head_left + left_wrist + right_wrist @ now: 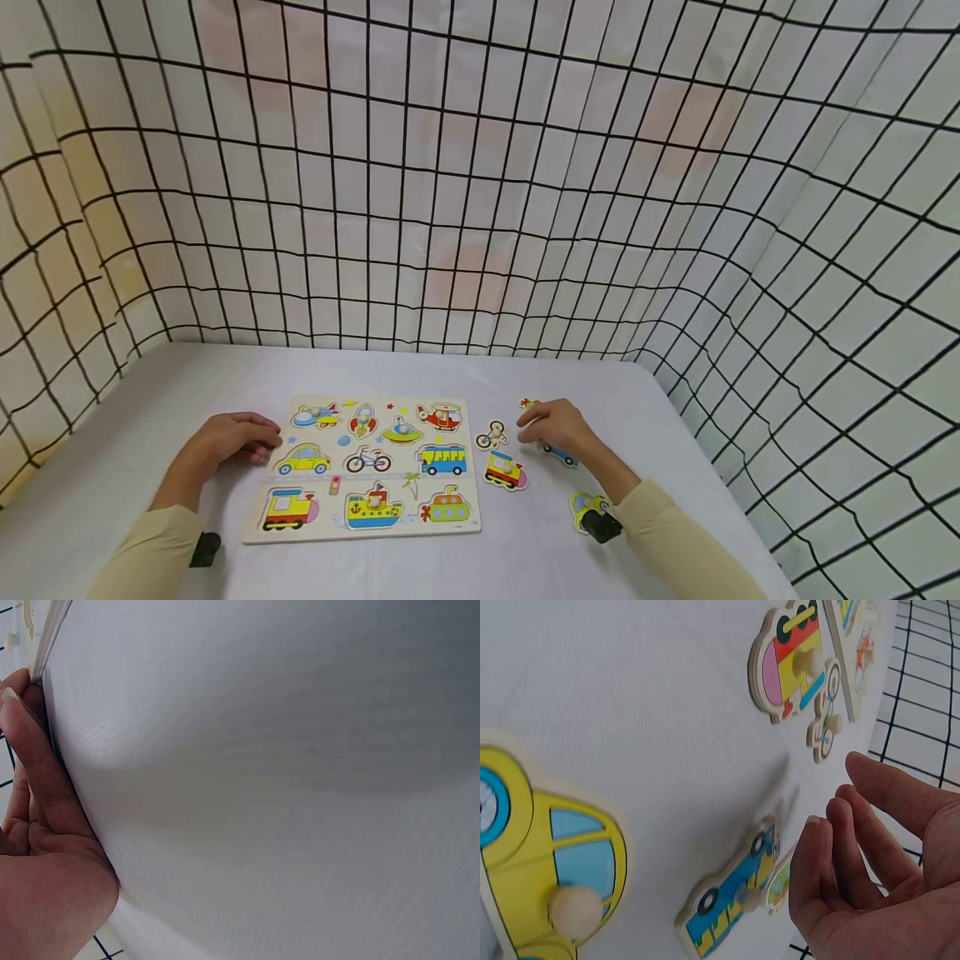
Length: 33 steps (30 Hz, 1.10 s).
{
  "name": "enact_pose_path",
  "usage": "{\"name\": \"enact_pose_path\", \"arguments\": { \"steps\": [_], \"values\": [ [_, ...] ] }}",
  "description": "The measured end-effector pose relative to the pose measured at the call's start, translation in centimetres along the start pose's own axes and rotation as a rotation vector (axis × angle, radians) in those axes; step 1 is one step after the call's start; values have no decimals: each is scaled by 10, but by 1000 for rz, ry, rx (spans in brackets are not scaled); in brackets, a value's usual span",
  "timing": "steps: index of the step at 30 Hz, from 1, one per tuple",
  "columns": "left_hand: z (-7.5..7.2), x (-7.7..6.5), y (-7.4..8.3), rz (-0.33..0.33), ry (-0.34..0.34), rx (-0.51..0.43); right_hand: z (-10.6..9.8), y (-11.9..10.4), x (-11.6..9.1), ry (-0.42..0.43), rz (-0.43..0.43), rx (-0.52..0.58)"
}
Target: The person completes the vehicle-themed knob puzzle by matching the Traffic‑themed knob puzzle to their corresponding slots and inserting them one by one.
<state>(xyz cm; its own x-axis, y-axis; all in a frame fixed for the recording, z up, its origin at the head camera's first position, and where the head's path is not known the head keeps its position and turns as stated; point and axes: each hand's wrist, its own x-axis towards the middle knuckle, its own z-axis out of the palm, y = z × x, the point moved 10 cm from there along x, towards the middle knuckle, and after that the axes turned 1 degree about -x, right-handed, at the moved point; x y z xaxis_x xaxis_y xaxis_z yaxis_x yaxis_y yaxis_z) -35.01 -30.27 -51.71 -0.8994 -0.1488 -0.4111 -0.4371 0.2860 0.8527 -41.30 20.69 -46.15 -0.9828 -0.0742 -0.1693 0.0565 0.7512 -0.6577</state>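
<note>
A wooden puzzle board (405,483) with printed vehicles lies on the white table. My left hand (238,437) rests beside its left side, fingertips right at the board's edge; the left wrist view shows these fingers (45,765) loosely bent. My right hand (558,423) hovers right of the board, fingers relaxed and holding nothing. Below and around it lie loose knobbed pieces: a bicycle (492,435), a train (506,471), a bus (731,889) and a yellow car (562,855). Another piece (778,885), mostly hidden behind the fingers, lies beside the bus.
Knobbed pieces sit in the board: a plane (315,416), a rocket (363,421), a flying saucer (402,430), a helicopter (441,417) and a ship (373,507). Black netting (442,225) before white sheets encloses the table (525,558) at the back and sides.
</note>
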Motion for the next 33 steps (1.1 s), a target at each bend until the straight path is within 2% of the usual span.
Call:
{"name": "enact_pose_path", "arguments": {
  "steps": [5,13,17,22,28,33],
  "values": [
    [0,0,1,0,-1,3,-10,11,0,-15,19,42],
    [3,-1,3,6,-5,4,-23,35,-7,-166,15,52],
    [3,-1,4,10,-4,1,-27,44,-16,-266,-13,37],
    [3,-1,6,14,-10,1,-29,60,-30,-402,-24,29],
    [2,1,4,4,-7,5,-27,79,-41,-476,37,42],
    [1,1,2,-5,-1,3,-21,84,-46,-529,40,89]
  ]
}}
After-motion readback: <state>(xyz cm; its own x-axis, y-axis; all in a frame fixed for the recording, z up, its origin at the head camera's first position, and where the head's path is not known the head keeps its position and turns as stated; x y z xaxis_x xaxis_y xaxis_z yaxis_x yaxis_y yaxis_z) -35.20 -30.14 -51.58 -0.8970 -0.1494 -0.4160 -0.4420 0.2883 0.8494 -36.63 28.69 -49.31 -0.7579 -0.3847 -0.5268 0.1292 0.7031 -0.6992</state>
